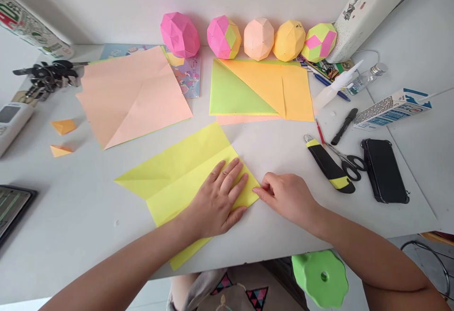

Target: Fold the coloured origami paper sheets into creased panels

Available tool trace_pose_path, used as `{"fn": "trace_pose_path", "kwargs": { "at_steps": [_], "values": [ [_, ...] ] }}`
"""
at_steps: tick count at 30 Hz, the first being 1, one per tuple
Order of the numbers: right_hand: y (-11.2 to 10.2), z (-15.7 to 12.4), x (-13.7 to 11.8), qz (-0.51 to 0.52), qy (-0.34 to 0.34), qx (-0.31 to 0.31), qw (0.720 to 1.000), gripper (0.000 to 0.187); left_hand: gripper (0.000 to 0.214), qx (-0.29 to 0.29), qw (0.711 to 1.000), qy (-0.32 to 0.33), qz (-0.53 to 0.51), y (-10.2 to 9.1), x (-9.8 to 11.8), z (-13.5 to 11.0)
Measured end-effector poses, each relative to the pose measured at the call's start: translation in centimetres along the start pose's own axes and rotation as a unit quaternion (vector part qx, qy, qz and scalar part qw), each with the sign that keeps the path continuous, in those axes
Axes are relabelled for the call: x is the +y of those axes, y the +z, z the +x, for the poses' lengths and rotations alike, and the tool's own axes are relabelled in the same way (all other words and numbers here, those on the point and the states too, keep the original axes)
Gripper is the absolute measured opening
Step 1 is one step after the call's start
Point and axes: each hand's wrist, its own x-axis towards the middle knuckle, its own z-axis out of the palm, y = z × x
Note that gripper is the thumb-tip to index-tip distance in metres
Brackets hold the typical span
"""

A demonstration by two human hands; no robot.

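A yellow paper sheet [177,173], partly folded, lies on the white table [71,226] in front of me. My left hand [218,197] rests flat on its right part with the fingers spread. My right hand [287,197] has its fingertips pinched on the sheet's right corner at about the table surface.
Peach paper [135,95] and a green-and-orange stack [258,88] lie further back. Several paper balls [258,39] line the wall. A utility knife [329,164], scissors [349,162], marker [344,125], phone [385,169] and carton [390,107] sit right; keys [46,76] and small orange folds [63,126] left.
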Motion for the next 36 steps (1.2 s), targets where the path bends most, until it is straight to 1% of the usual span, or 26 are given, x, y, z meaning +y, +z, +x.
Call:
{"fn": "trace_pose_path", "kwargs": {
  "at_steps": [3,5,8,11,14,16,18,21,24,26,28,30,32,34,36],
  "values": [
    [0.2,-0.3,0.1,-0.023,-0.007,-0.002,1.000,0.025,0.062,0.003,1.000,0.000,-0.002,0.0,0.0,0.0],
    [0.5,-0.6,-0.1,-0.031,-0.018,0.020,0.999,0.021,0.060,0.010,1.000,-0.002,-0.004,0.1,0.0,0.0],
    [1.6,-1.2,-0.7,-0.061,-0.060,0.104,0.991,0.029,0.059,0.022,1.000,0.000,-0.002,0.2,0.1,0.0],
    [2.7,-1.4,-1.1,-0.086,-0.102,0.202,0.970,0.040,0.062,0.029,1.000,0.006,0.002,0.2,0.1,0.1],
    [3.2,-1.4,-0.6,-0.092,-0.126,0.251,0.955,0.053,0.064,0.030,1.000,0.003,0.007,0.2,0.1,0.1],
    [3.4,-1.4,0.1,-0.093,-0.131,0.259,0.952,0.058,0.064,0.025,1.000,0.001,0.009,0.1,0.1,0.1],
    [3.5,-1.6,0.9,-0.089,-0.118,0.263,0.953,0.059,0.065,0.014,1.000,0.001,0.011,0.0,0.1,0.1],
    [3.6,-1.9,2.0,-0.077,-0.096,0.256,0.959,0.056,0.065,0.000,1.000,-0.003,0.011,0.0,0.1,0.0],
    [3.9,-2.1,2.8,-0.052,-0.081,0.247,0.964,0.053,0.064,0.002,1.000,-0.008,0.008,0.0,0.2,0.0],
    [4.0,-2.1,3.1,-0.032,-0.081,0.253,0.964,0.050,0.064,0.005,1.000,-0.007,0.006,0.0,0.2,0.0],
    [3.8,-1.8,3.1,-0.009,-0.093,0.272,0.958,0.044,0.064,0.008,1.000,-0.005,0.005,0.1,0.2,0.0],
    [3.3,-1.4,2.9,0.026,-0.122,0.301,0.945,0.036,0.064,0.011,1.000,-0.005,0.005,0.1,0.2,0.0],
    [2.6,-0.8,2.4,0.047,-0.189,0.310,0.930,0.034,0.064,0.016,1.000,-0.006,0.007,0.2,0.2,0.0],
    [2.2,-0.2,1.8,0.025,-0.276,0.279,0.920,0.037,0.065,0.023,1.000,-0.009,0.007,0.3,0.3,0.0],
    [2.3,0.3,1.4,-0.023,-0.328,0.235,0.915,0.040,0.066,0.040,0.999,-0.013,0.005,0.4,0.3,0.0]
  ]
}}
